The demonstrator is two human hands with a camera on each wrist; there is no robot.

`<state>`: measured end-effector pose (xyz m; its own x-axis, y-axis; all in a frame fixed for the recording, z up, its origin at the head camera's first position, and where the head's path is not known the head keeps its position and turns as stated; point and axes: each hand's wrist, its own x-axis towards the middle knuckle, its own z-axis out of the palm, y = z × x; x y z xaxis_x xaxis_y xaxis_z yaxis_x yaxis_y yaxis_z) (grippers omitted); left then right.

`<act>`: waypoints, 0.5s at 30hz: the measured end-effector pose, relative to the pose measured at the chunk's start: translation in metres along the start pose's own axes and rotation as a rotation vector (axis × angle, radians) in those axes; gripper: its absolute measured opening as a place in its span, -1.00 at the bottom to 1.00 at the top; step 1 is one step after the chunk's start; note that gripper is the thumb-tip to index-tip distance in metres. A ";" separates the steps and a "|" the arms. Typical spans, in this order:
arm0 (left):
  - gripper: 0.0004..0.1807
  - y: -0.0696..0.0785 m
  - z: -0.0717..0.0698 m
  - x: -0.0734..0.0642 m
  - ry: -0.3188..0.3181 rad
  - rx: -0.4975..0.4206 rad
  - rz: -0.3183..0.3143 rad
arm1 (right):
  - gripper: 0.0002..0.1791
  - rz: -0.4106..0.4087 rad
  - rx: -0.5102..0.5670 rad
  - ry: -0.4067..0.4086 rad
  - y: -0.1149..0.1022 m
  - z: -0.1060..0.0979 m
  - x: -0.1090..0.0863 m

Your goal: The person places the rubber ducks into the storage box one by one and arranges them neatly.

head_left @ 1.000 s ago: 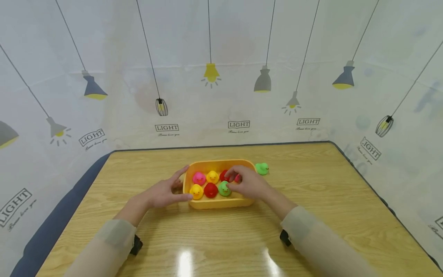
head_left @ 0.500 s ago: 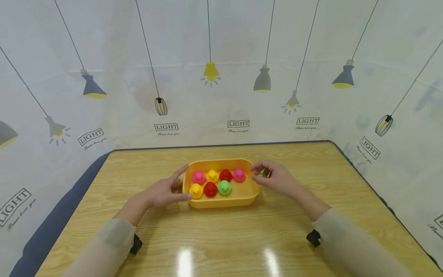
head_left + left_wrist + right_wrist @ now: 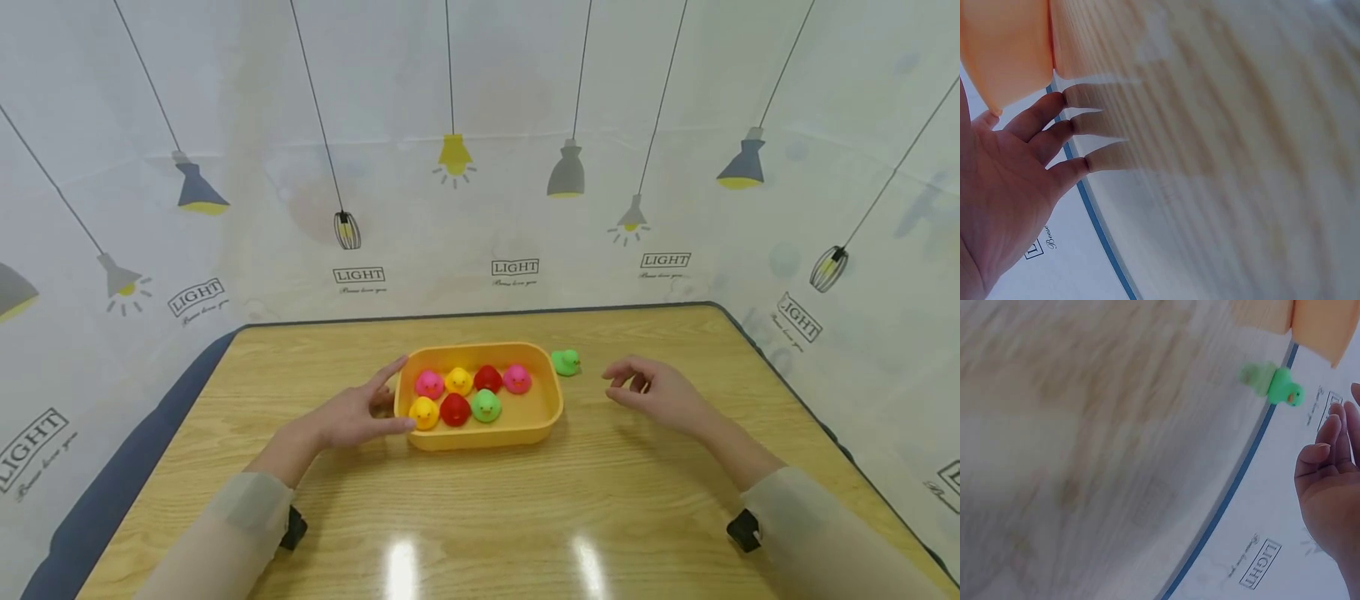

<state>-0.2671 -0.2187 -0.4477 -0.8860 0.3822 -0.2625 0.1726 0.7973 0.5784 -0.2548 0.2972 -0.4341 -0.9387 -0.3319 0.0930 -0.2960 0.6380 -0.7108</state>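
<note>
An orange plastic basket (image 3: 480, 437) holds several rubber ducks in two rows. Its far row runs pink (image 3: 430, 384), yellow (image 3: 459, 382), red (image 3: 487, 378), pink (image 3: 517, 379). The near row has a yellow duck (image 3: 424, 413), a red one (image 3: 454, 409) and a green one (image 3: 486, 406), with bare basket floor to their right. My left hand (image 3: 352, 417) spans the basket's left end, thumb and index finger extended at the rim; in the left wrist view other fingers (image 3: 1050, 140) touch the table. My right hand (image 3: 656, 396), loosely curled and holding nothing, hovers right of the basket.
Another green duck (image 3: 566, 362) sits on the wooden table (image 3: 480, 508), just beyond the basket's right end. Behind the table's dark-edged far side hangs a white curtain (image 3: 495, 217) printed with lamps.
My right hand has moved from over the basket out to the right, uncovering the right pink duck and the basket's right end. The left hand has stayed in place.
</note>
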 end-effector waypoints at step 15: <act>0.24 -0.001 0.000 0.001 -0.007 -0.001 -0.007 | -0.56 0.075 -0.045 -0.054 0.028 -0.015 0.040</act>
<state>-0.2686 -0.2190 -0.4482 -0.8841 0.3798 -0.2722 0.1655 0.7994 0.5776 -0.3034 0.3119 -0.4394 -0.9480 -0.3183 0.0019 -0.2339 0.6926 -0.6823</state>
